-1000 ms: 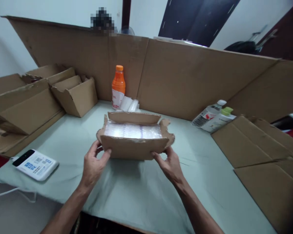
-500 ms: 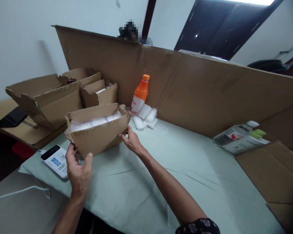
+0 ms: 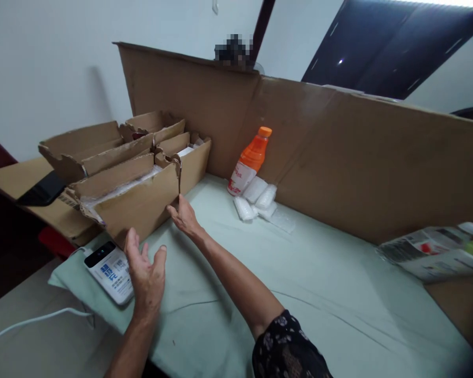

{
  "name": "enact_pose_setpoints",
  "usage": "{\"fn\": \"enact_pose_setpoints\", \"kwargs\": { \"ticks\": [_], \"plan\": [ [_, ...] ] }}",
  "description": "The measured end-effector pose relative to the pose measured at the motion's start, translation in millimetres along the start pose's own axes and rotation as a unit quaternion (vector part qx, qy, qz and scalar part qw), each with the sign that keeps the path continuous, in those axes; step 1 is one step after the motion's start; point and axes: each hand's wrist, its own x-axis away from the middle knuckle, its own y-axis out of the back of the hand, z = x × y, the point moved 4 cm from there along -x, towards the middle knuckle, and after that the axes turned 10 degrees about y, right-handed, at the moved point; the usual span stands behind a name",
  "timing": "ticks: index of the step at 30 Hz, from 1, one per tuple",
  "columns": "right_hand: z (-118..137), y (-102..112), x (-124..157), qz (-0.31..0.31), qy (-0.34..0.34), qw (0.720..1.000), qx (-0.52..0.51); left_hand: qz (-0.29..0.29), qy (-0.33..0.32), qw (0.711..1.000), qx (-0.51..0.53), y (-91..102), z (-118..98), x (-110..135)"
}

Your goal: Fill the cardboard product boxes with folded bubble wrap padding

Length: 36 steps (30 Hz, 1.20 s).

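An open-topped cardboard box (image 3: 142, 207) with clear plastic-wrapped contents (image 3: 122, 188) stands at the left, against the other boxes. My left hand (image 3: 146, 268) is open just in front of its lower front edge, palm turned inward, fingers and thumb apart. At the box's right end is my right hand (image 3: 185, 216), thumb and fingers spread, with the fingertips at the lower corner. Whether those fingertips still touch the cardboard I cannot tell. A white power bank (image 3: 112, 273) with blue print lies beside my left hand.
More open cardboard boxes (image 3: 96, 144) stand behind. An orange-capped bottle (image 3: 250, 161) leans near small bubble-wrap packets (image 3: 256, 197), along a tall cardboard partition (image 3: 339, 163). A black phone-like object (image 3: 43, 190) lies far left. A clear container (image 3: 433, 252) lies at right.
The box has moved back and left, up against the other boxes. My left hand has let go of it, and my right hand's fingers have loosened. The view has shifted too.
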Motion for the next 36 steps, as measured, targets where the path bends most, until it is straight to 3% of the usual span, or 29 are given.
{"fn": "enact_pose_setpoints", "kwargs": {
  "ticks": [3,6,9,13,15,18,21,24,26,28,33,34,36],
  "plan": [
    [-5,-7,-3,0.025,0.004,1.000,0.015,0.013,-0.005,1.000,0.002,-1.5,0,-11],
    [-16,-5,15,0.045,0.016,0.998,0.030,0.022,-0.014,0.999,-0.032,3.5,3,-11],
    [-28,7,57,0.055,0.031,0.997,0.048,0.044,0.007,0.996,-0.072,5.8,4,3],
    [-39,39,141,0.058,0.035,0.994,0.088,0.150,0.022,0.978,-0.146,-10.7,0,37],
    [-42,56,183,0.069,0.053,0.987,0.133,0.219,-0.012,0.956,-0.193,-30.9,0,52],
    [-49,84,240,0.082,0.066,0.970,0.219,0.306,-0.080,0.917,-0.244,-78.2,11,74],
    [-60,116,293,0.058,0.041,0.963,0.260,0.368,-0.188,0.868,-0.275,-130.7,25,102],
    [-76,149,340,0.024,0.013,0.965,0.260,0.406,-0.292,0.810,-0.307,-165.1,38,132],
    [-93,181,369,-0.006,-0.037,0.964,0.264,0.406,-0.336,0.785,-0.325,-173.3,46,146],
    [-114,227,399,-0.052,-0.114,0.951,0.284,0.398,-0.366,0.774,-0.329,-173.2,51,153],
    [-147,395,472,-0.184,-0.239,0.883,0.361,0.381,-0.398,0.769,-0.325,-165.3,54,156],
    [-149,431,485,-0.214,-0.251,0.862,0.385,0.378,-0.398,0.769,-0.327,-164.7,53,157],
    [-151,497,510,-0.292,-0.295,0.774,0.478,0.373,-0.393,0.775,-0.325,-164.7,50,160]
  ]
}}
